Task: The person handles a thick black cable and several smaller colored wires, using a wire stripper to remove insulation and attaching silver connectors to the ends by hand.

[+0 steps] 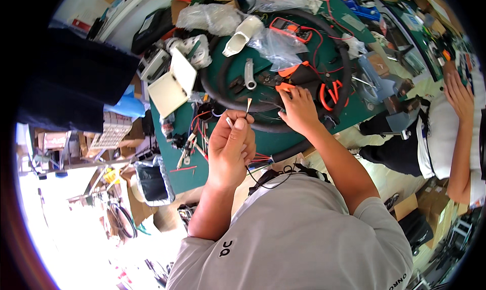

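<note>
My left hand (230, 148) pinches a thin black cable (253, 176) and a small pale piece (229, 122); fine, light strands (249, 102) stick up above the fingertips, and the cable hangs below. To its upper right, my right hand (298, 110) has curled fingers on an orange-handled tool (283, 87), whose exact kind is partly hidden. Just right of that hand lie orange-red pliers (329, 95). Behind both hands runs a thick black hose (220, 77) in a loop, with a pale metal piece (249, 74) and dark tools (269, 78) inside it.
The green table (192, 178) carries plastic bags (276, 49), a multimeter (291, 29), an open white case (172, 85) and loose wires. A lined bin (154, 183) stands at lower left. A co-worker (450, 138) stands close at the right, one hand raised near another bench.
</note>
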The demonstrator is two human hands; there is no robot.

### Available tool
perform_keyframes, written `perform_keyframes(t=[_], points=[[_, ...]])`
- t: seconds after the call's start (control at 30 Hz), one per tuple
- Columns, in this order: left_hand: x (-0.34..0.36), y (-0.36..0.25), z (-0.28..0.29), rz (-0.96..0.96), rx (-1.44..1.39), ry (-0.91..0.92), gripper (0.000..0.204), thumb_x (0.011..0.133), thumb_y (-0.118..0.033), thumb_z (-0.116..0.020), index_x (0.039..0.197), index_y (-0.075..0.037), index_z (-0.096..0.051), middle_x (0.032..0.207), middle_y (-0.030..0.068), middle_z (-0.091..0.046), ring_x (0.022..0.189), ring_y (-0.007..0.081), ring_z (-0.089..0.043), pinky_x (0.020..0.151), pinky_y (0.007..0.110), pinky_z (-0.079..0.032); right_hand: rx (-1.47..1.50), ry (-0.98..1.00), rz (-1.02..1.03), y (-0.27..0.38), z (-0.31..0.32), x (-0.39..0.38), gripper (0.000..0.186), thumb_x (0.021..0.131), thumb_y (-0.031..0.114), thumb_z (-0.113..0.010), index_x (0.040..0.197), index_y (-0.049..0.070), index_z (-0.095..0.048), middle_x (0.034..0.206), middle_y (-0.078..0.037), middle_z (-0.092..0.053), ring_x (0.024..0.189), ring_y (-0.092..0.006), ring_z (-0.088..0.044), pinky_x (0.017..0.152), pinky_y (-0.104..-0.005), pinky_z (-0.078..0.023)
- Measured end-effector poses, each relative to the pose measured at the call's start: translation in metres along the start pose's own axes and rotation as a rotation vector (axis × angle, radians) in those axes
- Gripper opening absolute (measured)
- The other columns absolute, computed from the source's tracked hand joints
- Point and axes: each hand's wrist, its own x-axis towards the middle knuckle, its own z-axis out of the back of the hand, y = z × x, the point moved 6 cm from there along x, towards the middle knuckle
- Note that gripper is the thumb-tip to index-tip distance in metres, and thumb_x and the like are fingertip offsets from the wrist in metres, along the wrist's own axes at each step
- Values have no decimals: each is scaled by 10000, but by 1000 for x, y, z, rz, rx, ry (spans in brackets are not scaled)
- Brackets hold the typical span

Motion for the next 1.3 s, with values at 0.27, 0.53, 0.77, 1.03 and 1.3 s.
perform_keyframes(t=[0.27,0.53,0.77,1.03,1.3], points=[[-13,18,15,-2,64,-146,141,1012,-180,-496,972,-46,-515,607,-41,-385,476,37,-316,418,192,-281,1565,112,-164,55,76,5,339,912,194,-680,1173,-5,-593,1042,-74,-634,964,-133,-618,879,-281,-485],[-16,63,23,-109,481,-171,177,991,-200,-550,916,-40,-542,616,-66,-428,478,3,-310,425,196,-236,1762,252,-575,19,56,-26,299,947,232,-600,1112,-17,-612,776,-38,-616,666,-87,-572,648,-241,-489],[-30,92,27,108,351,-346,173,988,-197,-546,945,-30,-562,660,-65,-445,547,14,-347,479,198,-288,1620,474,-565,9,26,-55,351,977,246,-557,1238,13,-584,889,-38,-615,747,-101,-583,677,-247,-508],[-49,92,-6,62,242,-426,141,1002,-174,-518,956,-41,-521,709,-40,-501,585,14,-397,504,193,-332,2012,676,-414,57,42,-65,288,969,157,-581,1202,-12,-594,1057,-53,-645,918,-114,-607,803,-263,-512],[-62,88,-1,13,245,-404,189,1032,-217,-462,948,-55,-512,612,-12,-480,471,42,-400,426,202,-324,2269,638,-390,77,38,-63,193,936,111,-629,1091,-3,-643,981,-72,-676,894,-133,-635,804,-271,-510]])
